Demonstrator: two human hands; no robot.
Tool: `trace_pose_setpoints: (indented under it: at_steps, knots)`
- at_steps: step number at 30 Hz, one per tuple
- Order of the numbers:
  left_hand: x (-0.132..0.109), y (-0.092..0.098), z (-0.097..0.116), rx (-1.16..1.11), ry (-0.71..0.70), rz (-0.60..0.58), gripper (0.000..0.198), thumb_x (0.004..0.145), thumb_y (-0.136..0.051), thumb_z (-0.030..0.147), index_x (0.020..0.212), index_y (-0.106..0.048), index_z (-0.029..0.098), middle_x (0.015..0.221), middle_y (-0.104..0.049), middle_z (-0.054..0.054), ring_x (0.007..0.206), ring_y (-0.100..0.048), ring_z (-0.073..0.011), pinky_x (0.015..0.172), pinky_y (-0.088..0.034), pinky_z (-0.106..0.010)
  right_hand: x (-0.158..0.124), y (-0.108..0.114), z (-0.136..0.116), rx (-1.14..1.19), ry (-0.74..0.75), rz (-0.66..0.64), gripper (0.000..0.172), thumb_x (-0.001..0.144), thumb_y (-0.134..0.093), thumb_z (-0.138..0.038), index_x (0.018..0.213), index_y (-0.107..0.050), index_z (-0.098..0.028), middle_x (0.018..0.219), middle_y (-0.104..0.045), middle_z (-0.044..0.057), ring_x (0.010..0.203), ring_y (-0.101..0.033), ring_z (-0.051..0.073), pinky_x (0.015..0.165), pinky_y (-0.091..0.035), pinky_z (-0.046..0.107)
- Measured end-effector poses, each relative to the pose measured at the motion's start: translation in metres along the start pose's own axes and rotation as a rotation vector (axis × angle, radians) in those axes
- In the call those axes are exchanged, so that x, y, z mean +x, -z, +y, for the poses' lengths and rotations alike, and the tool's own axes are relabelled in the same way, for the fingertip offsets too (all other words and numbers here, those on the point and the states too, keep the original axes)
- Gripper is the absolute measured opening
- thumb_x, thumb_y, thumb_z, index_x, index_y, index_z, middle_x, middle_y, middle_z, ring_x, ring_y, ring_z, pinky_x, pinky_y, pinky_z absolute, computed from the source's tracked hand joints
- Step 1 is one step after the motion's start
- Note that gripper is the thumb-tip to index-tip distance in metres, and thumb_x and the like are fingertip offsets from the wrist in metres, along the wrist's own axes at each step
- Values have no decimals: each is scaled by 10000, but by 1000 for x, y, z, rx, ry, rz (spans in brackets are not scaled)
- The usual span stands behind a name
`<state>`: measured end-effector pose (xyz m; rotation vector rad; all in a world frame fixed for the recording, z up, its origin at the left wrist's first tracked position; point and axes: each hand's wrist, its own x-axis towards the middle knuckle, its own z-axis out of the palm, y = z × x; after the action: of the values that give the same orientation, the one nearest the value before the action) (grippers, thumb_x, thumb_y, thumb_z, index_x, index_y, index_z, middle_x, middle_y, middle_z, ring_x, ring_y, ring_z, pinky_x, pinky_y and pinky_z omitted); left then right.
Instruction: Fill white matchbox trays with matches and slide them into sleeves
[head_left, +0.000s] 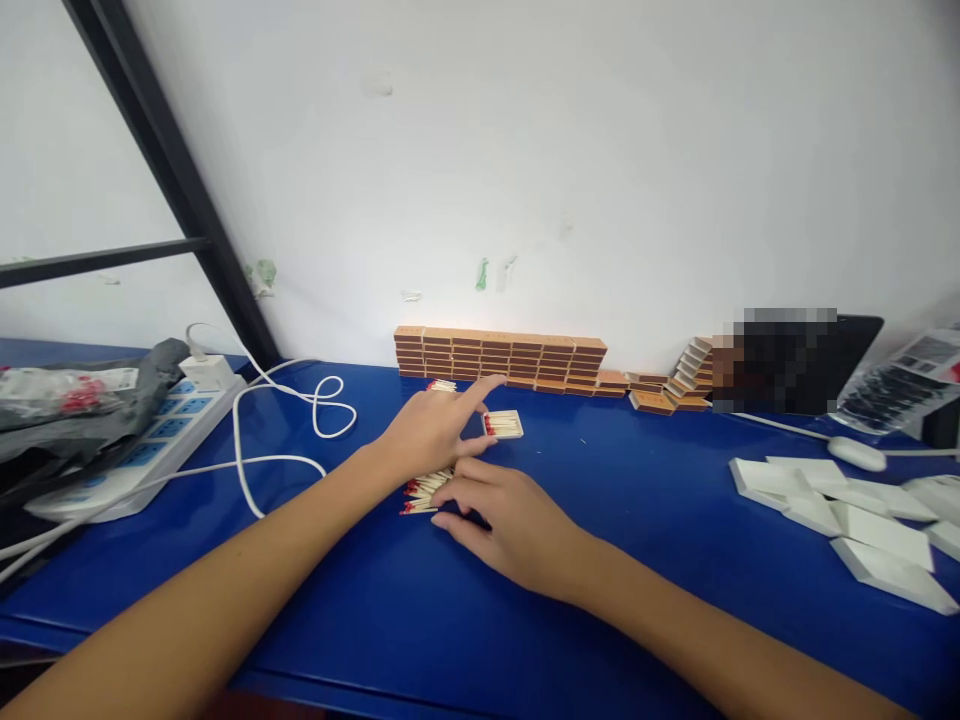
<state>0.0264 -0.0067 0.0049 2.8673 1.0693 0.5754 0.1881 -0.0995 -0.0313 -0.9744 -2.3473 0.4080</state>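
My left hand point(431, 430) reaches over the blue table, its index finger and thumb spread apart. The thumb tip is at the near left corner of a small white matchbox tray point(504, 425), which holds several red-tipped matches. Below that hand lies a loose pile of matches point(424, 492), partly hidden by both hands. My right hand point(517, 525) is at the pile's right side, fingers curled, with thumb and index tips close together around match ends. More matches point(442, 385) show just beyond my left hand.
Matchboxes point(499, 358) are stacked in rows along the wall, with more boxes point(651, 402) to their right. White trays point(855, 510) lie at the right, near a dark tablet point(810, 370). A power strip point(161, 435) and white cables point(240, 440) occupy the left.
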Motion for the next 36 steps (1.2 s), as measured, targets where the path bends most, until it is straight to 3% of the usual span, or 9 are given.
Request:
trace_pose_setpoints:
  at_steps: [3,5,10,17,27,36]
  knots:
    - [0,-2,-3,44,-21,31,769,963,-743,345,1609,-341,230,1199,-783,-45,819,-743,-216,641,-475,-310,4,-9,0,-20,19,-32,136,1035,-633,-251,1016,-756,-198,1003,-706,53,866,-651,175,774,-492,310]
    - [0,-3,-5,72,-31,43,756,975,-724,364,1611,-339,232,1180,-785,-50,808,-736,-215,634,-459,-305,5,-9,1,-7,0,-31,113,1029,-645,-245,999,-741,-192,980,-704,44,831,-636,163,740,-474,298]
    - [0,-4,-5,109,-34,12,761,992,-703,377,1625,-309,225,1099,-789,-43,788,-720,-210,633,-434,-295,5,-5,-3,52,-104,-69,90,999,-657,-158,917,-671,-191,885,-660,2,707,-554,126,650,-397,271]
    - [1,-4,-1,86,-35,13,768,976,-720,354,1623,-329,221,1157,-782,-48,846,-720,-209,671,-441,-288,-2,9,-8,-27,-149,-202,57,1040,-614,-192,990,-639,-185,1014,-693,44,806,-601,167,718,-422,310]
    - [1,-4,-1,57,-44,2,762,977,-706,357,1626,-335,207,1207,-775,-61,889,-729,-223,695,-471,-303,-5,0,-18,-41,-69,-169,92,1052,-597,-208,966,-628,-193,1021,-700,48,860,-643,179,773,-458,328]
    - [0,-5,-2,59,-52,7,775,976,-707,345,1632,-312,230,1155,-778,-52,849,-719,-219,694,-458,-303,-8,2,-15,5,-138,-158,45,1028,-634,-246,1012,-621,-206,1032,-692,36,810,-614,168,703,-408,312]
